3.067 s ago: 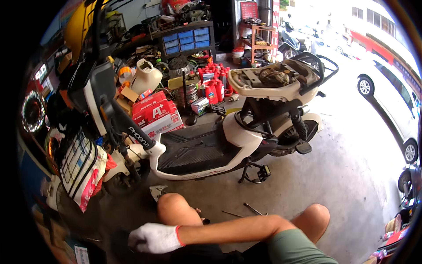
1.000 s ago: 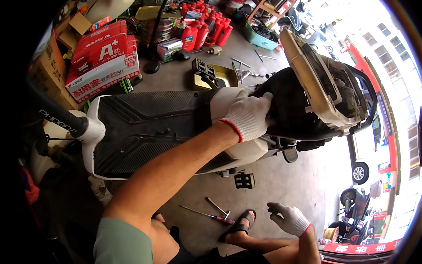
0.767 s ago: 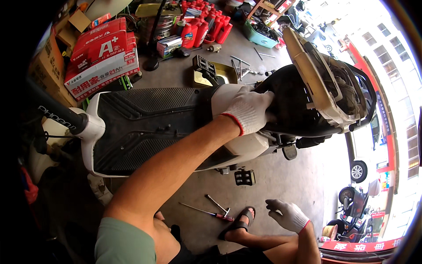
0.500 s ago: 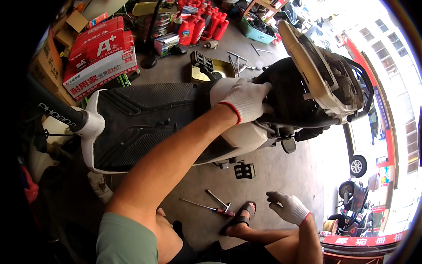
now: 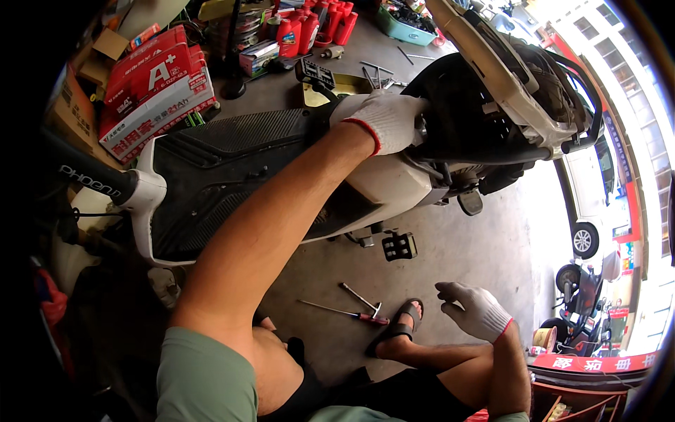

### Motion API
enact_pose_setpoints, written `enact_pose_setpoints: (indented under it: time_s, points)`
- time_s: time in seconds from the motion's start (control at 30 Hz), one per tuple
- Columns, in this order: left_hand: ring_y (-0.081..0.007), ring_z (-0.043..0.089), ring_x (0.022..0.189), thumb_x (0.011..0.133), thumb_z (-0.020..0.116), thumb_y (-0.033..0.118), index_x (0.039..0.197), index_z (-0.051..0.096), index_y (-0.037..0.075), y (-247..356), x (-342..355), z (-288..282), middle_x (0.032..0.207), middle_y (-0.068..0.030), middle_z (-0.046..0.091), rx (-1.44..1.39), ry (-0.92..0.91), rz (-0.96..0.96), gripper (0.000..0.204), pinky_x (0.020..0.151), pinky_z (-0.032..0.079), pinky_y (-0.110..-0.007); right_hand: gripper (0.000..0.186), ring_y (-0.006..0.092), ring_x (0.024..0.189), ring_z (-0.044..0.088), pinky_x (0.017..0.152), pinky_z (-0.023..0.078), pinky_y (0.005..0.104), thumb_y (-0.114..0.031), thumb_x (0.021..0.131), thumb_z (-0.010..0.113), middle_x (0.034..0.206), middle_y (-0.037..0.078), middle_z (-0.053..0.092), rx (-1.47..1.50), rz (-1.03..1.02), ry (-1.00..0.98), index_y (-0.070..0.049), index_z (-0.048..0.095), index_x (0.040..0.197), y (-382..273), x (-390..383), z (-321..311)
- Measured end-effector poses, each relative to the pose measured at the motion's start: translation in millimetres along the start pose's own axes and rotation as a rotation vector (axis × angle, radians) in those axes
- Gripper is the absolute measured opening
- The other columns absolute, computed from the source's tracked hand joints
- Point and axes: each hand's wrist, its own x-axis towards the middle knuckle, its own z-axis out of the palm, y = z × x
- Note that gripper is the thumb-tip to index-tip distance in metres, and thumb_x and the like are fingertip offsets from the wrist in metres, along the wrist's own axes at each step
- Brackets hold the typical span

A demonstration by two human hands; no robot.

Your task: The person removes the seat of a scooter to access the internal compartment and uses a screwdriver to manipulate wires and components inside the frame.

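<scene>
Beyond the scooter's edge [image 5: 385, 209], the right hand [image 5: 475, 310] hovers free.

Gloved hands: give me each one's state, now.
Left hand: at the white scooter; grip hidden, cannot be told.
Right hand: loosely open, nothing visible in it.

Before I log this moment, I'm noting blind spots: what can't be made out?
All in the head view:
Left hand: anything in its grasp, hidden by the gloved hand itself.
Cream panel: far end, cut off by the upper edge.
Teal bin: dark contents, too small to identify.
</scene>
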Motion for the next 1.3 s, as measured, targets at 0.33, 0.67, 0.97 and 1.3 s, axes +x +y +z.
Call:
enact_pose_setpoints:
  time_s: [0.33, 0.67, 0.97, 1.3]
  points:
    - [-0.0398, 0.069, 0.104, 0.091, 0.06, 0.021, 0.119, 0.065, 0.016, 2, -2, 2, 0.105, -0.0187, 0.073, -0.034, 0.061, -0.061, 0.029, 0.085, 0.056, -0.05, 0.037, 0.0383, 0.104, 0.07, 0.088, 0.056, 0.0433, -0.016, 0.094, 0.066, 0.117, 0.021, 0.072, 0.012, 0.026, -0.005, -0.003, 0.065, 0.129, 3, -8, -1]
    - [-0.0413, 0.07, 0.1, 0.089, 0.065, 0.022, 0.113, 0.066, 0.012, -14, 11, 22, 0.099, -0.0209, 0.073, -0.064, 0.144, 0.08, 0.026, 0.086, 0.056, -0.049, 0.039, 0.0362, 0.105, 0.071, 0.088, 0.057, 0.0423, -0.015, 0.094, 0.066, 0.115, 0.02, 0.073, 0.018, 0.024, -0.003, -0.003, 0.064, 0.131, 3, -13, 2]
    - [-0.0393, 0.068, 0.105, 0.089, 0.06, 0.016, 0.124, 0.069, 0.018, -14, 6, 11, 0.11, -0.0189, 0.072, -0.178, 0.05, 0.069, 0.036, 0.091, 0.055, -0.046, 0.039, 0.0363, 0.106, 0.071, 0.09, 0.056, 0.0422, -0.015, 0.095, 0.065, 0.115, 0.02, 0.073, 0.02, 0.054, -0.008, -0.003, 0.064, 0.131, 1, -14, 1]
    - [-0.0408, 0.069, 0.102, 0.088, 0.062, 0.026, 0.121, 0.071, 0.017, 0, 12, 5, 0.107, -0.0211, 0.073, -0.054, 0.039, 0.035, 0.034, 0.09, 0.055, -0.049, 0.038, 0.0368, 0.107, 0.071, 0.09, 0.057, 0.0419, -0.015, 0.095, 0.065, 0.118, 0.02, 0.073, 0.004, 0.034, -0.032, -0.002, 0.063, 0.131, 2, -10, 1]
